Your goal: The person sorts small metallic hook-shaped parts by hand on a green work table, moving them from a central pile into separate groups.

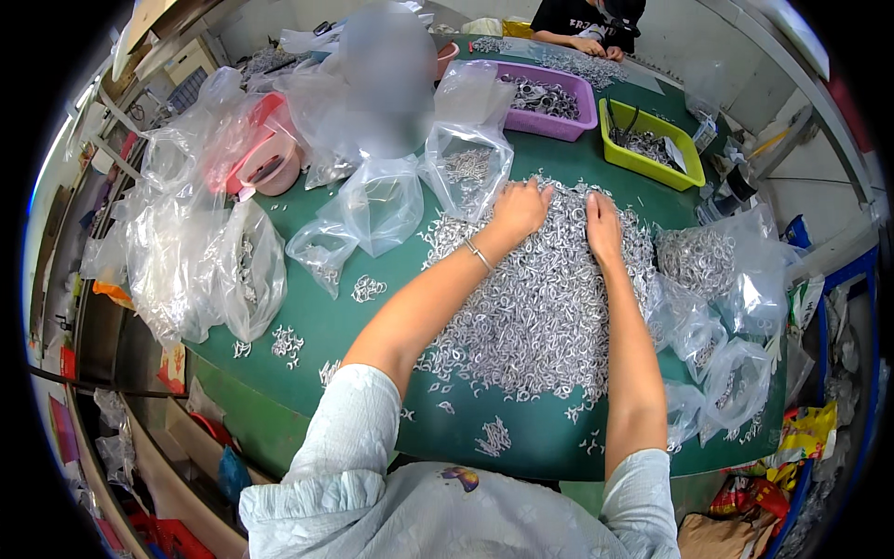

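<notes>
A wide heap of small silver curved metal pieces (pixel 531 317) spreads over the green table (pixel 317 307) in front of me. My left hand (pixel 523 207) lies at the heap's far edge, back upward, beside an open clear bag with small pieces (pixel 470 172). Its fingers are spread a little and bent down onto the pieces. My right hand (pixel 603 224) is at the far right part of the heap, turned on its side, thumb apart and fingers curved among the pieces. No single piece shows gripped in either hand. The fingertips are partly hidden.
Purple (pixel 545 107) and yellow-green (pixel 652 154) bins of metal parts stand beyond the heap. Filled clear bags (pixel 703 265) line its right side. Plastic bags (pixel 177 233) and a pink tub (pixel 270 166) crowd the left. A person (pixel 596 28) works at the far end.
</notes>
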A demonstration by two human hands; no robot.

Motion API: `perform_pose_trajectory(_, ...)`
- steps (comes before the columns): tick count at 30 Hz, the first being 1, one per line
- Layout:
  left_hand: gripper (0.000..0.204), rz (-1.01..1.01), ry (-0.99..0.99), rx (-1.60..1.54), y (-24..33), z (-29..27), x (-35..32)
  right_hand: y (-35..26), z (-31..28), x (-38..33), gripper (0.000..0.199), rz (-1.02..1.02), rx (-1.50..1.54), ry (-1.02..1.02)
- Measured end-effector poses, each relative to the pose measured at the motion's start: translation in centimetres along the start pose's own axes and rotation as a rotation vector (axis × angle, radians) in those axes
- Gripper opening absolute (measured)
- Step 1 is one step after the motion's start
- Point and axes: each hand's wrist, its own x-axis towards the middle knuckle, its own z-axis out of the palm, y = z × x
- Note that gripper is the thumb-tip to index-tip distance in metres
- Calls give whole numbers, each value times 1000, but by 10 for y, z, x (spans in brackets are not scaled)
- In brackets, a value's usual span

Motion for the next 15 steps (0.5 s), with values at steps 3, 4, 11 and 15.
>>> perform_pose_trajectory(3, 57, 74, 96, 65, -13, 16, 1, -27, 5, -9, 50, 84, 93, -44)
perform_pose_trajectory(4, 57, 98, 58, 20, -13, 16, -1, -30, 5, -13, 49, 20, 7, -26)
perform_pose_trajectory(11, 65, 199, -15, -81, -14, 4, 0, -14, 7, 8, 46, 106, 161, -14)
perform_pose_trajectory(15, 68, 245, -44, -97, -15, 0, -3, -21, 5, 2, 43, 108, 181, -58)
